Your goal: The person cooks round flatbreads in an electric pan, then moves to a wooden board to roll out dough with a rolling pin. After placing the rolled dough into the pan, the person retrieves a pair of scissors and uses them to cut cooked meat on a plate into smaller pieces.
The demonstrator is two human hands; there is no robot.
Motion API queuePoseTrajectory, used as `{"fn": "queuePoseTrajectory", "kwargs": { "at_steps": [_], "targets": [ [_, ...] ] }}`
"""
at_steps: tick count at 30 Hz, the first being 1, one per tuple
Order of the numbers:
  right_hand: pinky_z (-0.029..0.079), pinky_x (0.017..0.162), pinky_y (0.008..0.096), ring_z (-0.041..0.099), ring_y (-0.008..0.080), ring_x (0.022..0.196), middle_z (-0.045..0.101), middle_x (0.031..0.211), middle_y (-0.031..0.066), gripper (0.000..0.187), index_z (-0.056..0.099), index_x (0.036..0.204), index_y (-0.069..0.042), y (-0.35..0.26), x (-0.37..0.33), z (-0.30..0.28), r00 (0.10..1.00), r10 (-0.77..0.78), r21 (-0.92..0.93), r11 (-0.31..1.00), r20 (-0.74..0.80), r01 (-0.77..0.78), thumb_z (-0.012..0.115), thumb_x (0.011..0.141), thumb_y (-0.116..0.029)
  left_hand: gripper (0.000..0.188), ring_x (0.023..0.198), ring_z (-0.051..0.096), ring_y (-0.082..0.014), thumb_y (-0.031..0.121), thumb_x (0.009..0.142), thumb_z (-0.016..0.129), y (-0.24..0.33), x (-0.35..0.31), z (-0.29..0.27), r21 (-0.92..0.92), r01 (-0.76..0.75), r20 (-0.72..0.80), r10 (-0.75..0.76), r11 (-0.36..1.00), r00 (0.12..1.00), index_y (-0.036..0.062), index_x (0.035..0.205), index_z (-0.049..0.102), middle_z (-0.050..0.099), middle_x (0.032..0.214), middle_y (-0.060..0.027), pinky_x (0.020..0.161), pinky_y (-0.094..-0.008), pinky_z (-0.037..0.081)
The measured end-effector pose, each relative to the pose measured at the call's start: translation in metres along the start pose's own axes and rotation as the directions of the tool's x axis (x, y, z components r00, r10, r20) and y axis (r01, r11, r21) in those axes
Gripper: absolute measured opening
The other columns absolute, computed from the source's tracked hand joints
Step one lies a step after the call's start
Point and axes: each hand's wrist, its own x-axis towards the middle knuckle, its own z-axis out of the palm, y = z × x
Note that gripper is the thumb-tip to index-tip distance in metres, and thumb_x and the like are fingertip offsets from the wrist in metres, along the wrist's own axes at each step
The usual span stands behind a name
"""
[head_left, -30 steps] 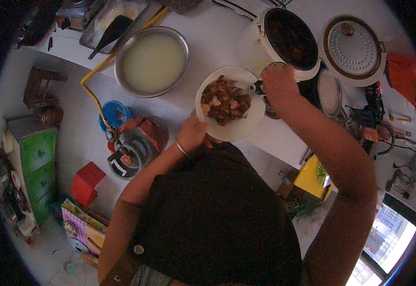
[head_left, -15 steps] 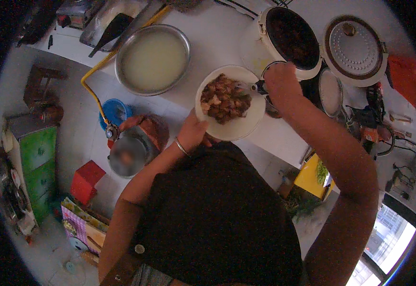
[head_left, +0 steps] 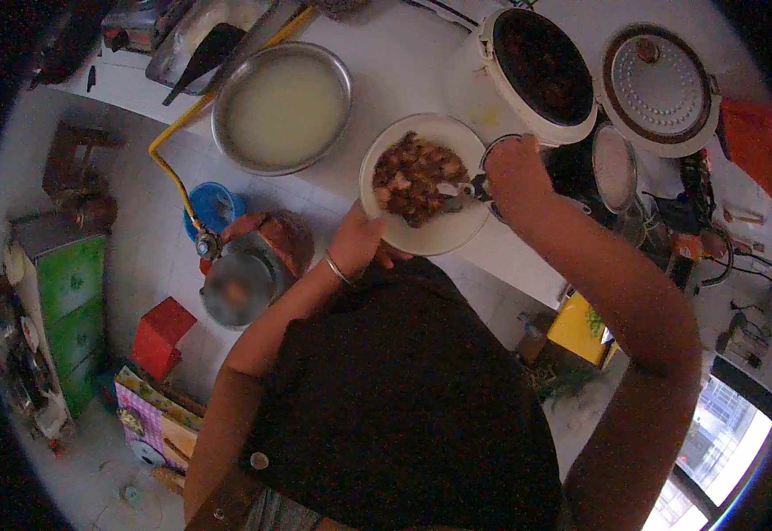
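My left hand (head_left: 359, 239) grips the near left rim of a white plate (head_left: 457, 232), fingers tucked beneath it. Chopped brown meat pieces (head_left: 412, 181) lie heaped on the plate's left and middle. In my right hand (head_left: 518, 177) is a pair of kitchen scissors (head_left: 467, 193) with dark handles. Their metal blades point left into the meat, and the hand hides part of the handles. Behind the right hand stands a white rice cooker (head_left: 541, 75) with its lid (head_left: 656, 88) raised and dark food inside.
A wide metal basin (head_left: 340, 133) of cloudy pale liquid sits on the white counter (head_left: 395, 53). Left of it runs a yellow hose (head_left: 166, 133) down to a gas cylinder (head_left: 284, 243) beside a blue bucket (head_left: 213, 211). A yellow box (head_left: 579, 329) stands below the counter at right.
My right hand has come lower, and the scissors' blades now reach farther over the meat. Held by my left hand, the plate has shifted slightly left and up.
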Motion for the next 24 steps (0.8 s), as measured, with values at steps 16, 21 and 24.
{"fn": "queuePoseTrajectory", "kwargs": {
  "at_steps": [16,21,24],
  "targets": [
    [0.049,0.061,0.0387,0.064,0.0273,0.068,0.063,0.069,0.011,0.01,0.067,0.068,-0.007,0.004,-0.013,-0.023,0.962,-0.244,0.268,0.942,0.125,0.204,0.061,0.066,-0.015,0.044,0.062,0.066,-0.0268,0.014,0.089,0.039,-0.005,0.004,-0.005,-0.037,0.0,0.038,0.002,0.999,0.999,0.0028,0.129,0.023,0.059,0.101,-0.0193,0.038,-0.0259,0.048],
    [0.049,0.062,0.0398,0.064,0.0281,0.069,0.064,0.071,0.0109,0.017,0.066,0.073,-0.006,0.013,-0.02,-0.018,0.982,-0.18,0.346,0.926,0.057,0.15,0.065,0.068,-0.022,0.046,0.067,0.066,-0.0293,0.013,0.088,0.038,-0.011,0.006,-0.01,-0.071,0.023,0.04,-0.02,0.997,0.999,0.0056,0.131,0.025,0.058,0.108,-0.018,0.04,-0.0268,0.05],
    [0.049,0.065,0.0397,0.063,0.0279,0.075,0.063,0.076,0.0114,0.034,0.065,0.078,-0.004,0.023,-0.023,-0.022,0.979,-0.13,0.42,0.906,0.158,0.053,0.071,0.065,-0.036,0.046,0.067,0.066,-0.0286,0.013,0.087,0.04,-0.008,0.007,-0.009,-0.071,0.06,0.035,-0.058,0.996,0.998,0.0053,0.13,0.027,0.059,0.106,-0.0171,0.04,-0.0267,0.051]
  ]
}}
